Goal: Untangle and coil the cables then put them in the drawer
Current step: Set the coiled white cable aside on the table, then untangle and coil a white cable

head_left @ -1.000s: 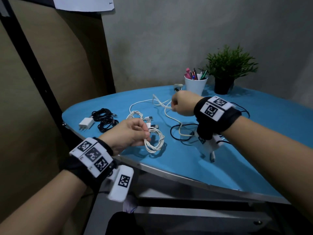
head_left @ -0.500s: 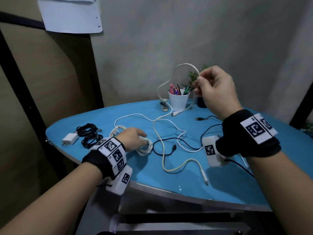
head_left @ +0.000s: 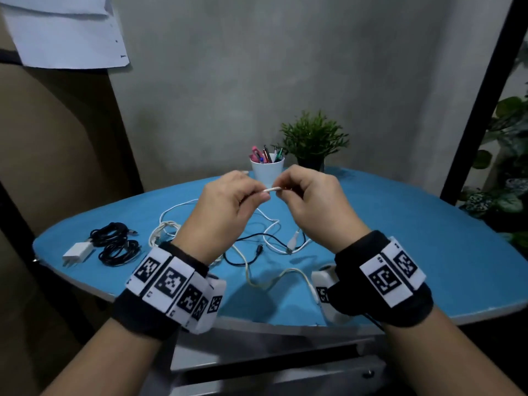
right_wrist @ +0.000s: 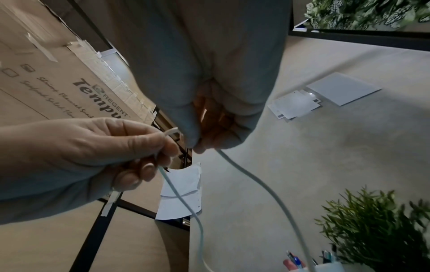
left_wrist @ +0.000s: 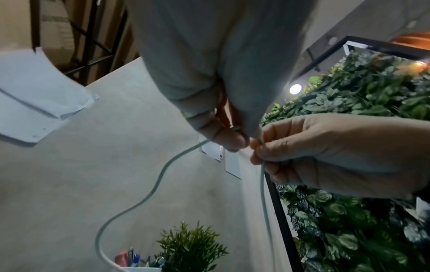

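Left hand (head_left: 225, 207) and right hand (head_left: 311, 201) are raised side by side above the table (head_left: 400, 252), knuckles toward the head camera, fingers curled. Each pinches the white cable (head_left: 273, 189) between thumb and fingers; a short taut stretch bridges the small gap between them. In the wrist views the cable drops in two strands, one from each hand, hanging toward the table. Both wrists wear black bands with marker tiles.

Below the hands, the rest of the white cable lies in loose loops on the blue tabletop, crossed with a thin black cable (head_left: 248, 238). A partly wound white coil (head_left: 163, 230) sits just left, half hidden by the left wrist. Further left: black coil (head_left: 114, 247) touching a white charger (head_left: 75, 252) near the table edge.

At the far edge, white cup (head_left: 267, 170) of pens, small potted plant (head_left: 313, 141) just beside it. Grey wall behind, paper sheet (head_left: 65, 30) top left, black frame and foliage at right. Metal drawer unit (head_left: 271, 367) under the near edge; can't tell whether it is open.
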### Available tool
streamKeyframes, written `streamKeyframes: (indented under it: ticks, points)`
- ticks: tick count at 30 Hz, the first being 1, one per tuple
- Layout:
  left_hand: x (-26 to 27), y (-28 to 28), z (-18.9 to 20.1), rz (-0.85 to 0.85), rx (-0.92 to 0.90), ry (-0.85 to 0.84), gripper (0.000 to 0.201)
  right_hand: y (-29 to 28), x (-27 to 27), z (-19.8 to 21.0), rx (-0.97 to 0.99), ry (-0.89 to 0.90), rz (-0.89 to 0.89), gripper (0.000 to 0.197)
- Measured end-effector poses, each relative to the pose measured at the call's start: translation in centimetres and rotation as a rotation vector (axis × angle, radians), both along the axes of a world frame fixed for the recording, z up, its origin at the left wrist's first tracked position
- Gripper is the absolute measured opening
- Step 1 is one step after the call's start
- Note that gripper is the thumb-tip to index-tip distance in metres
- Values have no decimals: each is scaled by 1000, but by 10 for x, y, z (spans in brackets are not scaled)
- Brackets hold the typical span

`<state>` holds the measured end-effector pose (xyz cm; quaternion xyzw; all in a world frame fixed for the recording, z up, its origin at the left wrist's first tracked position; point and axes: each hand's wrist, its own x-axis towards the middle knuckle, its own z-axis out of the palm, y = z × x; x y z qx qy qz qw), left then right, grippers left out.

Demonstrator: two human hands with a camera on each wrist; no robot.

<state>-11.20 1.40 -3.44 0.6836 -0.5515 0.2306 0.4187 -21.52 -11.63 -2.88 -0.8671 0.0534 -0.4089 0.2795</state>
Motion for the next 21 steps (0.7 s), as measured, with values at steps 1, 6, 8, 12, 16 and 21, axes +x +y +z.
streamKeyframes:
  ticks: [1,6,8,12,16,21]
  points:
    - [-4,1,-1,-5,-27,5,17,0,-1,-3,12,5,5,11]
    - [-13,11,4,-54,-406,331,15,-17,-2,-25,202,105,-28,17]
    - [-9,16,8,-42,-500,418,13,-23,-2,-32,250,146,-48,15]
    - [3,23,4,24,-545,514,12,-27,-5,-36,340,155,-12,16]
    - [12,21,-12,189,-259,410,11,-19,-13,-28,779,1,279,20]
    - [5,12,-36,221,149,176,15,-2,-20,-19,1088,-91,555,22]
